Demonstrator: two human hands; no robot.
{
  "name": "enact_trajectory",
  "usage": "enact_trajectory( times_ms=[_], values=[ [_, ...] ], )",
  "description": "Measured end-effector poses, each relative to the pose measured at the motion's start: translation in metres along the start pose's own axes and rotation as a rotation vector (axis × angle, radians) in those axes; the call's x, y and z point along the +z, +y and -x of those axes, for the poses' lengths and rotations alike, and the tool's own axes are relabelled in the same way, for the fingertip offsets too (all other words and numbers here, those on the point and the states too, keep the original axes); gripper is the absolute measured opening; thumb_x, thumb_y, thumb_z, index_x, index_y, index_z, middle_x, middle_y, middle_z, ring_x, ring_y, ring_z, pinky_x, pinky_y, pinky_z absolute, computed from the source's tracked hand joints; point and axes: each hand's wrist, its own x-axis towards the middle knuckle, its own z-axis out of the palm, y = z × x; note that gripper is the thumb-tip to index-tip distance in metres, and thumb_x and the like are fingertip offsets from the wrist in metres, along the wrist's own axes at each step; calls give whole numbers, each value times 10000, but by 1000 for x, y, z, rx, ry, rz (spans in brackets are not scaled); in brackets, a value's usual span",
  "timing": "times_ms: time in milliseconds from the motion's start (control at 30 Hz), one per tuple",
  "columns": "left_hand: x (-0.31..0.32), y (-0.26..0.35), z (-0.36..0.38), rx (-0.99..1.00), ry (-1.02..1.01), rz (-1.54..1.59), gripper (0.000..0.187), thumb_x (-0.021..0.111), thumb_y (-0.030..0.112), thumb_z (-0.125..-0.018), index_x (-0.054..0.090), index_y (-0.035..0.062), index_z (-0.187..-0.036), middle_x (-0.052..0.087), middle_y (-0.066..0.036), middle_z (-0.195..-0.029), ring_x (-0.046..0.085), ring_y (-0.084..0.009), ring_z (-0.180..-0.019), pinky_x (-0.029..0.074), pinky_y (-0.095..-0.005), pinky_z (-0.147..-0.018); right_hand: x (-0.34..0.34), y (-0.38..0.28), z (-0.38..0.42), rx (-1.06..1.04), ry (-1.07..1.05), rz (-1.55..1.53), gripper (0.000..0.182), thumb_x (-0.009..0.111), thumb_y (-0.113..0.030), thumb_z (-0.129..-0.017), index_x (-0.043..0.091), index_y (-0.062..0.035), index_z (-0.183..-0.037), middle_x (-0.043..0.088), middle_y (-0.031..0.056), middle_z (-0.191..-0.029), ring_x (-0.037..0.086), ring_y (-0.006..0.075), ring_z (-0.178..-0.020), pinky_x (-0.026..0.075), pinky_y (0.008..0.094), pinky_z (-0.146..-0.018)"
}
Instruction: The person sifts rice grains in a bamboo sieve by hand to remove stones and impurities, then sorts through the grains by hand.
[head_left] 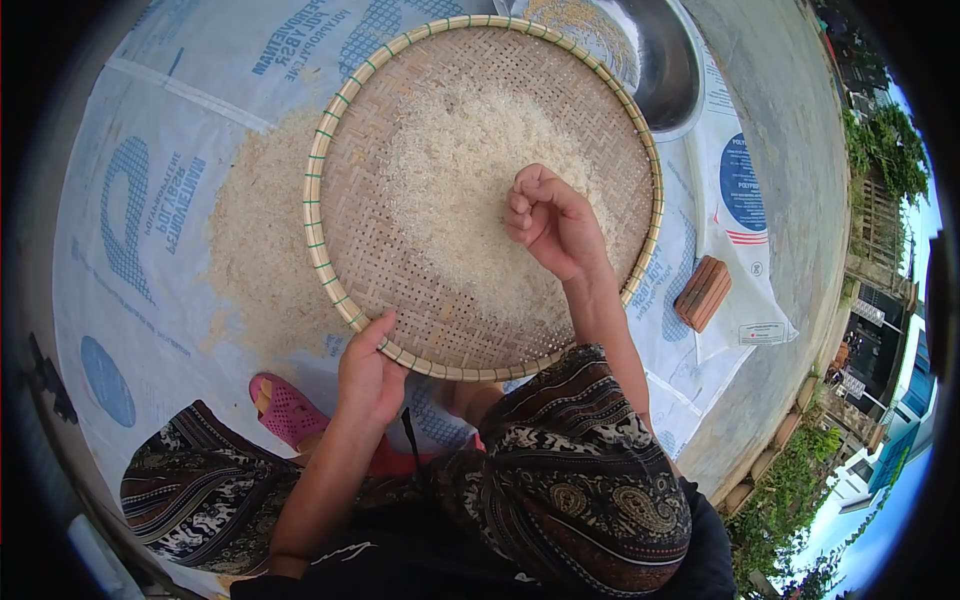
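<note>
A round woven bamboo winnowing tray (362,200), its rim bound with green ties, is in front of me above my lap. A broad heap of whitish rice grains (455,190) lies across its middle and right. My left hand (370,378) is closed on the near left part of the rim. Above the right side of the rice is my right hand (556,222), palm turned up, with its fingers curled in and the thumb against them. Whatever those fingers hold, if anything, is too small to make out.
Pale husks or grains (265,230) are spread on the printed plastic sheet (150,330) at left. A metal basin (668,70) with grain stands behind the tray. A brick (703,293) weighs on the sheet at right. A pink sandal (288,412) is by my left knee.
</note>
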Motion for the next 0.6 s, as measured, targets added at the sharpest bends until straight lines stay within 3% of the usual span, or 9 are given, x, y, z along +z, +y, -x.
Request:
enact_trajectory(
  times_ms=[67, 167, 300, 367, 400, 467, 600],
  values=[
    [0, 0, 0, 5, -8, 1, 430, 487, 101, -844, 357, -10, -1239, 469, -123, -1206, 470, -237, -1104, 377, -385, -948, 6, 1, 0, -97, 85, 208, 12, 493, -27, -796, 504, -32, -798, 588, 107, -747, 565, 139, -620, 472, 222, -519],
    [1, 1, 1, -4, 19, -14, 432, 489, 103, -844, 356, -9, -1240, 471, -121, -1205, 471, -235, -1103, 376, -383, -948, 7, 3, -4, -163, 78, 300, 33, 510, 9, -789, 508, -24, -794, 614, 165, -846, 618, 184, -719, 529, 275, -616],
    [1, 1, 1, -1, 3, -9, 428, 491, 106, -844, 360, -9, -1236, 475, -121, -1199, 471, -234, -1102, 375, -383, -948, 11, 5, -10, -219, 147, 441, 43, 551, 4, -782, 530, -11, -817, 606, 108, -790, 586, 140, -631, 495, 237, -560],
    [1, 0, 1, 0, 3, -7, 427, 491, 106, -845, 361, -9, -1234, 476, -121, -1198, 470, -234, -1103, 375, -382, -949, 12, 5, -12, -340, 212, 893, 81, 589, -57, -775, 567, -13, -838, 579, 43, -686, 536, 102, -561, 438, 227, -505],
    [1, 0, 1, 0, 6, -7, 424, 493, 108, -844, 365, -9, -1231, 477, -122, -1195, 471, -235, -1102, 375, -382, -948, 13, 5, -12, -340, 212, 893, 81, 589, -57, -775, 567, -13, -838, 579, 43, -686, 536, 102, -561, 438, 227, -505],
    [0, 0, 1, 1, 7, -8, 422, 494, 109, -843, 368, -9, -1228, 479, -122, -1192, 471, -235, -1101, 375, -382, -946, 18, 6, -12, -463, 330, 1371, 122, 630, -105, -741, 596, -28, -830, 517, 18, -565, 485, 91, -497, 391, 253, -469],
    [-1, 0, 0, -7, 13, 2, 413, 503, 110, -838, 382, -6, -1215, 488, -121, -1174, 478, -236, -1086, 377, -382, -939, 21, 12, -16, -483, 362, 1485, 129, 638, -125, -719, 609, -42, -813, 490, 41, -510, 486, 118, -464, 396, 285, -468]
  ],
)
